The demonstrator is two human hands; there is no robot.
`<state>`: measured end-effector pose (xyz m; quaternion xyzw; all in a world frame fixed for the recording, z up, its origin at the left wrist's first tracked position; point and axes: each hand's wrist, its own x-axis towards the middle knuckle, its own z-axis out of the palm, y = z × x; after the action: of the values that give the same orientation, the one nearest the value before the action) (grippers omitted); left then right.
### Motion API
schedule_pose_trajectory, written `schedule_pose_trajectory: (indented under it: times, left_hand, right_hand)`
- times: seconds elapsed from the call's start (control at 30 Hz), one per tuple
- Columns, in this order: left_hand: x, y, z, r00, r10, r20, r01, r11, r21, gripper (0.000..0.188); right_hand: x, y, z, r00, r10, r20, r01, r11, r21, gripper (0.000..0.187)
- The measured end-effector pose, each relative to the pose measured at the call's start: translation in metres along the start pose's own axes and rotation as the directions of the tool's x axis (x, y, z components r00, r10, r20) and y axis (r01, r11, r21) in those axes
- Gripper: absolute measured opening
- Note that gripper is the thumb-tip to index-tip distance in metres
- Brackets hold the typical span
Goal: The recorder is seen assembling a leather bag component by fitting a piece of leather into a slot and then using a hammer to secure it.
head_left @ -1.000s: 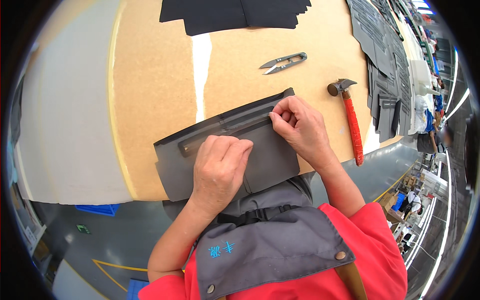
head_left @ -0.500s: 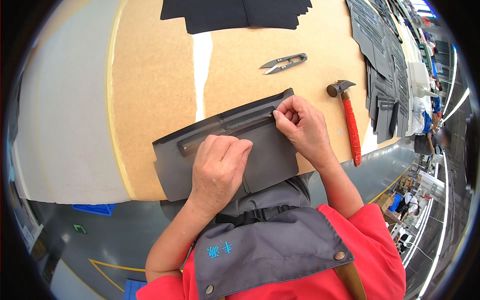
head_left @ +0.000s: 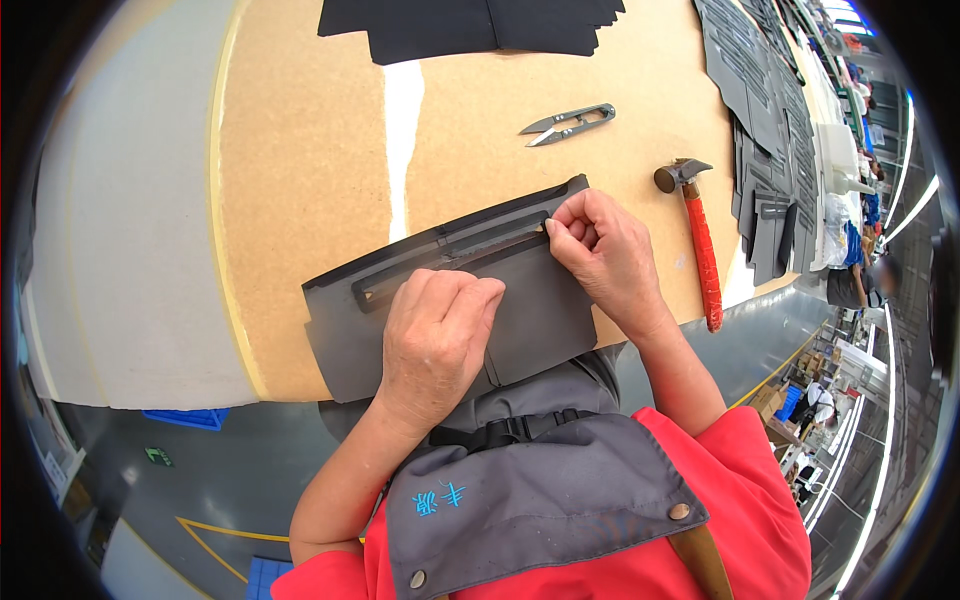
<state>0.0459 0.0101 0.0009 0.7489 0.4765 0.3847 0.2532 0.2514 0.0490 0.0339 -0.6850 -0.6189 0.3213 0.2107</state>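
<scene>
A dark grey sheet panel point(head_left: 535, 320) lies at the table's near edge, its lower part hanging toward my lap. Along its far side runs a long narrow slot with a darker raised border point(head_left: 400, 277). At the slot's right end my right hand point(head_left: 608, 245) pinches thumb against forefinger; what lies between the fingertips is too small to make out. My left hand point(head_left: 437, 335) rests over the panel just below the slot's middle, fingers curled and thumb against the forefinger. Anything in that grip is hidden.
Thread snips point(head_left: 568, 125) lie on the brown board point(head_left: 300, 180) beyond the panel. A claw hammer with a red handle point(head_left: 703, 250) is to the right. Another black panel point(head_left: 450, 30) sits at the far edge; several grey pieces point(head_left: 765, 130) are stacked at the right.
</scene>
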Motion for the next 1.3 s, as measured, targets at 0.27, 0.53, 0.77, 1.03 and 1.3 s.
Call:
schedule_pose_trajectory:
  times: [0.27, 0.53, 0.77, 1.03, 1.3]
  left_hand:
    - [0.001, 0.0, 0.0, 1.0, 0.007, -0.003, -0.007, 1.0, -0.006, 0.02]
    - [0.002, 0.002, 0.0, 1.0, 0.005, 0.022, -0.005, 1.0, 0.005, 0.017]
    - [0.002, 0.003, 0.0, 1.0, -0.004, 0.022, 0.004, 1.0, 0.016, 0.016]
    - [0.001, 0.004, -0.004, 0.999, 0.006, 0.034, -0.007, 1.0, 0.03, 0.017]
    - [-0.011, -0.011, -0.068, 0.987, -0.033, -0.158, 0.085, 0.938, 0.335, 0.052]
  right_hand:
    - [-0.002, -0.002, 0.003, 0.999, -0.004, -0.043, 0.003, 1.0, -0.024, 0.012]
    - [-0.002, 0.005, 0.003, 0.997, -0.041, -0.067, 0.042, 0.999, 0.017, 0.013]
    - [0.002, 0.008, -0.006, 0.998, 0.054, 0.038, -0.059, 0.988, 0.142, 0.017]
    - [0.014, -0.008, -0.003, 0.97, -0.239, -0.04, 0.242, 0.963, 0.118, 0.021]
    - [0.053, -0.013, 0.016, 0.762, -0.551, 0.341, 0.584, 0.812, 0.009, 0.023]
